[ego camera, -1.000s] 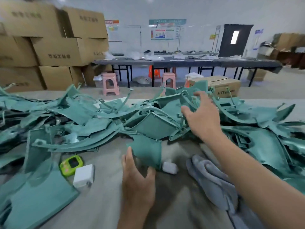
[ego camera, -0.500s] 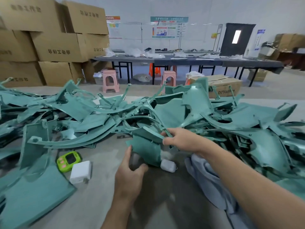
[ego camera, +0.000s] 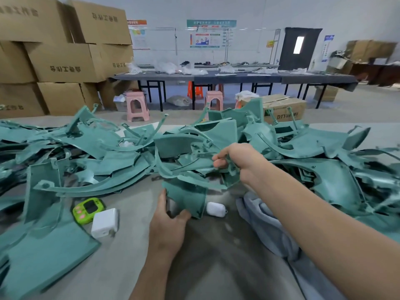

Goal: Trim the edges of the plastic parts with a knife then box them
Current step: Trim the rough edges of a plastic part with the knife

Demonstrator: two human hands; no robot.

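Both of your hands grip what looks like one teal plastic part (ego camera: pixel 186 195) at the near edge of the pile of parts (ego camera: pixel 97 144) that covers the far side of the tabletop (ego camera: pixel 129 245). Your left hand (ego camera: pixel 171 221) pinches its lower panel between thumb and fingers, and your right hand (ego camera: pixel 237 163) has its fingers curled round a thin upper strip. Lift it free slowly, since curved strips from neighbouring pieces cross over it and could snag or drag others along; tilt it toward you rather than yanking upward. Carry the weight by the broad panel, as the thin strip will likely flex. Bring it down onto the bare patch near you, steering between the white earbud case (ego camera: pixel 216 209), the white charger (ego camera: pixel 105 221) and the grey cloth (ego camera: pixel 266 224). No knife shows anywhere, so find it before trimming.
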